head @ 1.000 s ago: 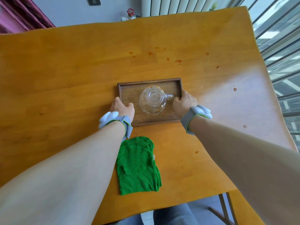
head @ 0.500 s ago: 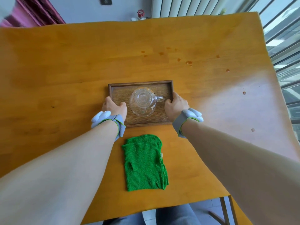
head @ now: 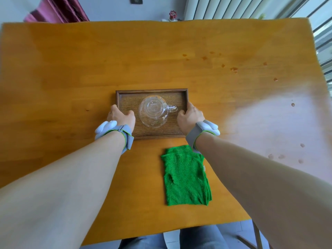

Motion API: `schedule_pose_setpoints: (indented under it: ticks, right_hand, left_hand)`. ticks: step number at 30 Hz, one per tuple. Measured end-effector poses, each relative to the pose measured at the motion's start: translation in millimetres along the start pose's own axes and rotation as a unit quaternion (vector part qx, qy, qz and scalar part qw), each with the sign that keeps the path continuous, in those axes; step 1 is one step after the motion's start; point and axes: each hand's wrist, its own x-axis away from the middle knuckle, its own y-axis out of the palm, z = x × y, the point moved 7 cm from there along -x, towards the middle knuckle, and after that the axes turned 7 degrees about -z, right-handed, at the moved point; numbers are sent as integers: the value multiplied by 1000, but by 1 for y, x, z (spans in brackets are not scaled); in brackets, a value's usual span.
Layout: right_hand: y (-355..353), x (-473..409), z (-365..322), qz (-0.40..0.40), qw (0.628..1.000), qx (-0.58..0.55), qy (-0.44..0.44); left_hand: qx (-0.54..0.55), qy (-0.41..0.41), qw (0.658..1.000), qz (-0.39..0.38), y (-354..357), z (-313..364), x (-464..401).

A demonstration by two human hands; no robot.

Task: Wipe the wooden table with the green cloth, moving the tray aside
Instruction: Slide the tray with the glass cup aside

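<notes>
While each hand grips a short end, tray (long axis left-right) lies square.

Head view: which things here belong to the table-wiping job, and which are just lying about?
Part of the job:
wooden table
tray
green cloth
left hand and right hand, gripping the tray's ends

Just there:
glass teapot on the tray
red ornament beyond the table

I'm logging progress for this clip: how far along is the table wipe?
Early. Nothing looks wiped: brown spots still dot the wooden table. In hand: the left hand and right hand grip the tray carrying a glass teapot. Left: setting the tray aside, picking up the green cloth and wiping.
</notes>
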Motion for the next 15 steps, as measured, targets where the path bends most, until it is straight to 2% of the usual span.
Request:
schedule_pose_setpoints:
  ticks: [15]
  right_hand:
    - [71,25,-89,-29,999,3,-14]
  left_hand:
    - [-3,-30,1000,5,-78,-76,-42]
